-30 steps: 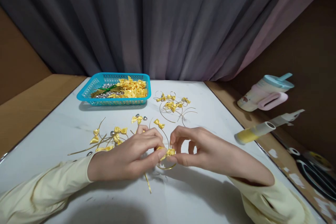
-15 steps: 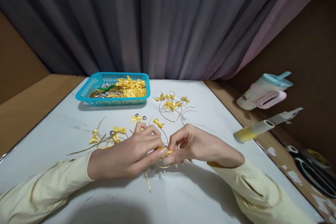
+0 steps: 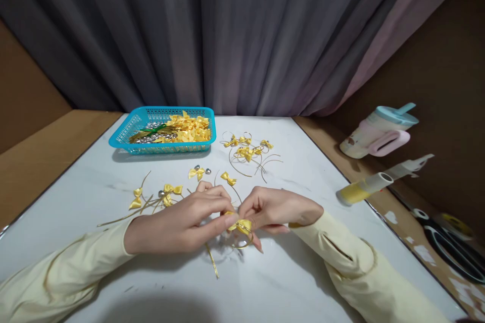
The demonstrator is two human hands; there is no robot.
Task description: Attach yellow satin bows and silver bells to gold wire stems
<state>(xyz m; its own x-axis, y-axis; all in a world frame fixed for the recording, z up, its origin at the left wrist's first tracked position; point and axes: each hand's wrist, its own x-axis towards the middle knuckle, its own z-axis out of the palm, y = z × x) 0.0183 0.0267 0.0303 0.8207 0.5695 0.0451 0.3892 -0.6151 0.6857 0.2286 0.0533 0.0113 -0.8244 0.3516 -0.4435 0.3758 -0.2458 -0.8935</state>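
Note:
Between my two hands, above the white table, is a yellow ribbon bow (image 3: 243, 225) with a gold cord (image 3: 242, 247) looped below it. My left hand (image 3: 189, 219) pinches the bow's left side between thumb and forefinger. From the other side, my right hand (image 3: 265, 209) has its fingers closed behind the bow at the cord; its fingertips are partly hidden. Just beyond the hands lies a loose yellow bow (image 3: 228, 178). Left of them are more yellow bows (image 3: 173, 189), gold cords (image 3: 125, 218) and a silver bead (image 3: 161, 194). A short gold cord (image 3: 212, 261) lies below my left hand.
A blue basket (image 3: 170, 148) with yellow bows and silver beads stands at the back left. Finished-looking bow-and-cord pieces (image 3: 248, 153) lie beyond my hands. At right are a lidded cup (image 3: 364, 133), a yellow-filled tube (image 3: 356, 193) and black-handled scissors (image 3: 450, 250).
My right hand has turned and shifted slightly left, its lower fingers now extending beneath the bow. The bow and its cord loop show more fully between the hands.

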